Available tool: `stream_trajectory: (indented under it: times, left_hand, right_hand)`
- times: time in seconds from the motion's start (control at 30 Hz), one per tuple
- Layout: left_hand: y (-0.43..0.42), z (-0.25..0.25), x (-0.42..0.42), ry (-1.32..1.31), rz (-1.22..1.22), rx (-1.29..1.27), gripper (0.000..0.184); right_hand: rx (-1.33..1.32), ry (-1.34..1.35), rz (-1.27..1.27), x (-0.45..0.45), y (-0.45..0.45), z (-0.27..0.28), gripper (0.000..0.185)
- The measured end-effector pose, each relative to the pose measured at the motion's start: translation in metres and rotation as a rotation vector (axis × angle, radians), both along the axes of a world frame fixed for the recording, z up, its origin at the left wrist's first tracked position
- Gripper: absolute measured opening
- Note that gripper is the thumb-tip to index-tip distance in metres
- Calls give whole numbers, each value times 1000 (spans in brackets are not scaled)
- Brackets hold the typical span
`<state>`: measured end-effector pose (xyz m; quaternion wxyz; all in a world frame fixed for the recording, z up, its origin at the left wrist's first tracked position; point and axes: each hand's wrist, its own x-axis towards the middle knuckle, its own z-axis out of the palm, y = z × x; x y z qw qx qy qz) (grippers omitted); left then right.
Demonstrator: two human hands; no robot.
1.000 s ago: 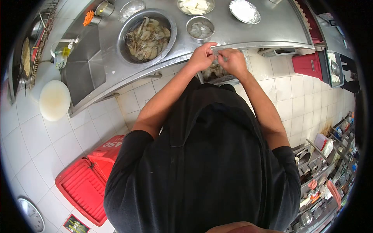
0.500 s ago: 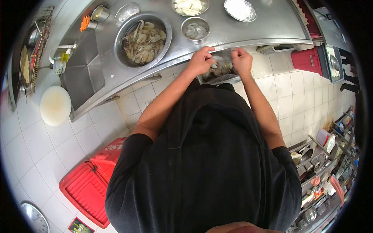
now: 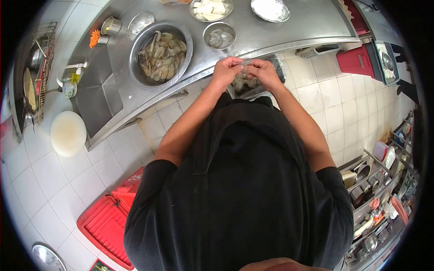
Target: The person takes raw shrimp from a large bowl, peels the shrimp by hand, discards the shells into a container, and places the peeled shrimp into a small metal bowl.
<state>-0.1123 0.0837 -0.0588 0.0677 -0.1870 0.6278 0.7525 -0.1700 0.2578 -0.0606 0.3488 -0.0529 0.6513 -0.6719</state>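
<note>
My left hand (image 3: 227, 70) and my right hand (image 3: 263, 72) meet at the fingertips, both closed on a small greyish shrimp (image 3: 245, 63), mostly hidden by the fingers. Below them, against the counter's front edge, is a bin (image 3: 278, 67) lined with clear plastic, with brownish shrimp shells (image 3: 244, 84) inside. On the counter just beyond the hands stands a small metal bowl (image 3: 232, 44) with peeled shrimp (image 3: 221, 38). To its left, a large metal bowl (image 3: 133, 61) holds a heap of whole unpeeled shrimp (image 3: 163, 58).
The steel counter (image 3: 298, 34) carries a bowl of pale cut pieces (image 3: 211, 9), a plate of white powder (image 3: 270, 9) and a cup of orange shreds (image 3: 95, 38). A sink (image 3: 99, 90) lies left. Red bins (image 3: 104, 221) (image 3: 355, 63) stand behind left and far right.
My right hand has moved left, to meet the left hand; the two were apart over the bin before. The view has shifted slightly.
</note>
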Motion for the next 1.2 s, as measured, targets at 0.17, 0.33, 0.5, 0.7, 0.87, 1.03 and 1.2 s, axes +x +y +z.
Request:
stream_trajectory:
  times: [0.17,0.33,0.5,0.7,0.87,1.03,1.2]
  left_hand:
    - [-5,1,5,-38,2,56,19]
    - [-10,-11,9,-68,29,144,19]
    - [-15,-9,12,-115,85,205,19]
    - [-15,-2,12,-146,59,204,18]
    - [-21,-3,11,-134,39,111,19]
    - [-34,-5,11,-75,48,-82,20]
    - [-55,23,-17,171,152,-530,29]
  right_hand:
    - [95,176,-42,1,-9,-23,14]
    - [40,36,-117,-14,10,-37,11]
    - [-338,-285,-165,-5,12,-11,19]
    - [-454,-377,-130,-3,-3,-23,19]
    - [-107,-71,-196,-5,-3,-26,13]
    - [408,659,-283,-10,15,-37,12]
    - [680,1043,83,-8,19,-55,14]
